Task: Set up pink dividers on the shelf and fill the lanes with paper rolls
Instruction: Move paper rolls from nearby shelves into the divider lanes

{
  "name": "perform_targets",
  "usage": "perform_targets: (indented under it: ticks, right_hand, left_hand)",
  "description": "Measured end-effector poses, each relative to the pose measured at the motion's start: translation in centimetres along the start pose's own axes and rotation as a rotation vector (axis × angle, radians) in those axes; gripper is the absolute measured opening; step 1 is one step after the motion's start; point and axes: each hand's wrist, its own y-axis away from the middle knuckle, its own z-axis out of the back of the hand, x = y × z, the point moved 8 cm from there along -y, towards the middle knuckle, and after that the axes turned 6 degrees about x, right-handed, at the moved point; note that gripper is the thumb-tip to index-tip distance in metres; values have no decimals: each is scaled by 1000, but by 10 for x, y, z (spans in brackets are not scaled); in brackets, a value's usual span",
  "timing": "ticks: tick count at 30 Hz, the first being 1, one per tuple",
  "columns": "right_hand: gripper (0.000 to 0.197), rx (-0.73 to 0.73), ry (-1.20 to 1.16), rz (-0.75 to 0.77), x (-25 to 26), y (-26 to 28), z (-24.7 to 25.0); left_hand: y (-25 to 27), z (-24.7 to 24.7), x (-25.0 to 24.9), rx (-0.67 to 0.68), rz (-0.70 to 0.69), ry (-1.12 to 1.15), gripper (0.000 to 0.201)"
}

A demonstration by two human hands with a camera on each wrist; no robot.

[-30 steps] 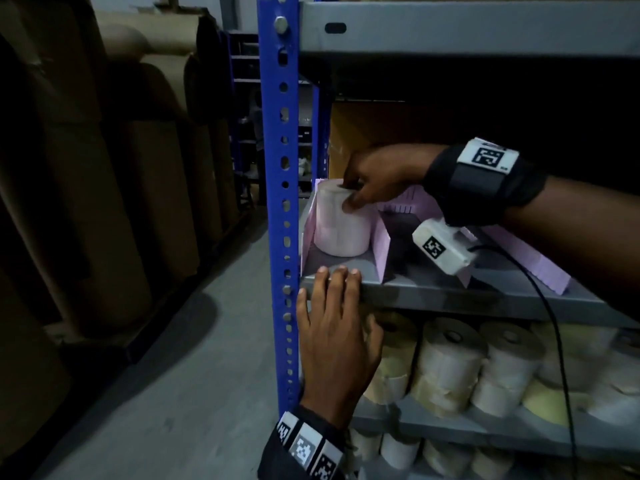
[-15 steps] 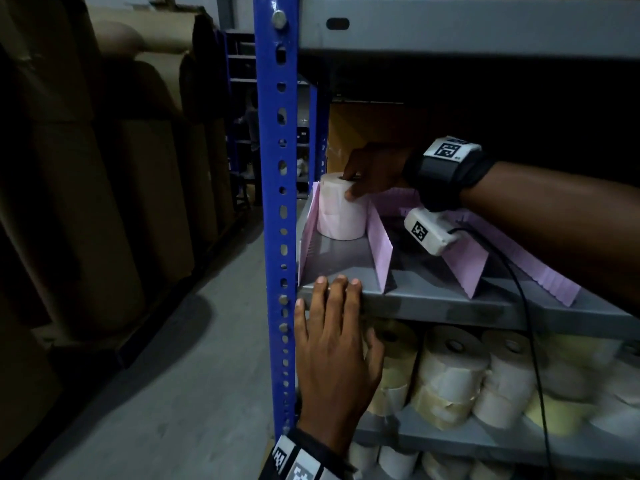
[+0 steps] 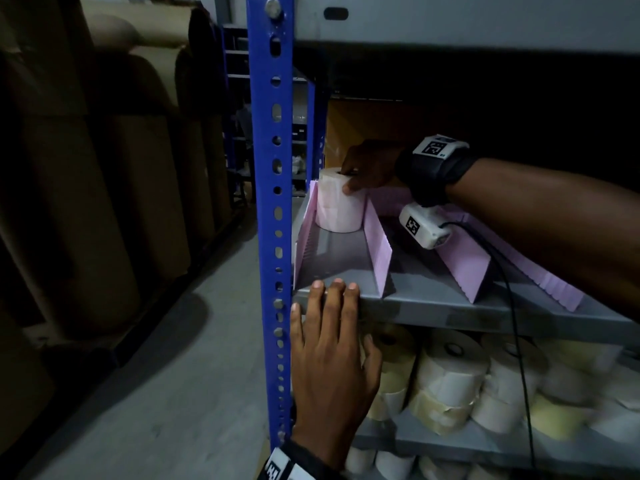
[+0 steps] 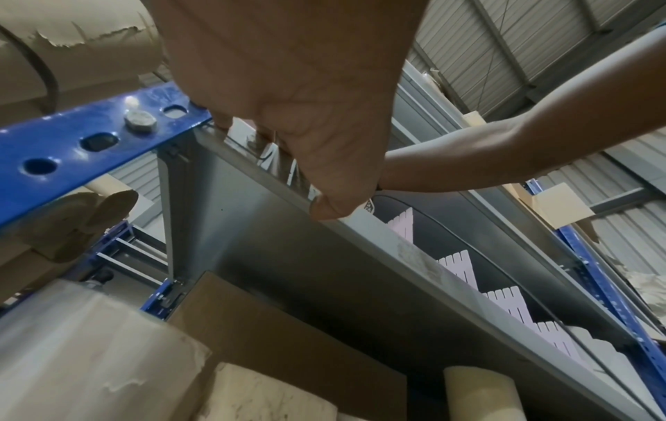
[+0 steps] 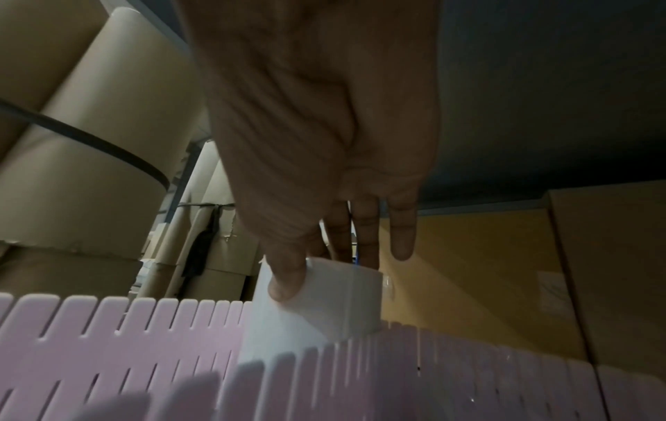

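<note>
Head view: right hand pinches the upright white paper roll from above (thumb on its side), deep between two pink slotted plastic dividers; left hand, fingers straight, rests on the grey metal shelf edge.

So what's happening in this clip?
A person is stocking a metal shelf fitted with pink dividers. Their right hand holds a white paper roll standing upright deep in the leftmost lane, thumb on its side and fingers over the top. The left hand rests flat against the shelf's front edge. The other lanes visible look unfilled.
</note>
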Motion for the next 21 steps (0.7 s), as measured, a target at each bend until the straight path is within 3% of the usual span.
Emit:
perform_targets:
  ticks: [16,21]
  right_hand:
    - [55,-37,-61,-38,-11,-20,-4]
    - [42,-76,10,-81,-3,1,4]
  left_hand:
    - [0,-7,0,13,20,69,79]
    - [1,1,0,73,-28,70,80]
